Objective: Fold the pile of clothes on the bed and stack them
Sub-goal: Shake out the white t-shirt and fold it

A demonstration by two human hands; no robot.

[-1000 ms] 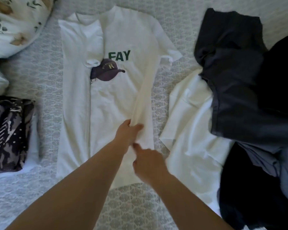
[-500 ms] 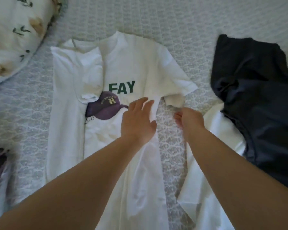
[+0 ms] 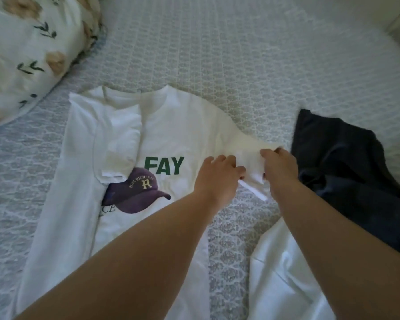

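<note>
On the patterned grey bed, a person is folding a white T-shirt that is lying face up near the middle, its left side already turned in over the green lettering and purple cap print. Both hands are working the right sleeve: the left hand is resting on the shirt just left of the sleeve, its fingers curled at the sleeve's near edge, and the right hand is pinching the sleeve's outer hem between thumb and fingers. Whether the left hand's grip is actually closing on cloth cannot be told from this angle. Judging by the layout, the sleeve fold is the step in hand, and it is likely to go best if the sleeve is drawn straight across to the left, with the crease kept parallel to the turned-in left side and the cloth smoothed flat before release. To the right, a dark garment and another white garment are waiting unfolded, while a floral pillow is sitting at the far left.
</note>
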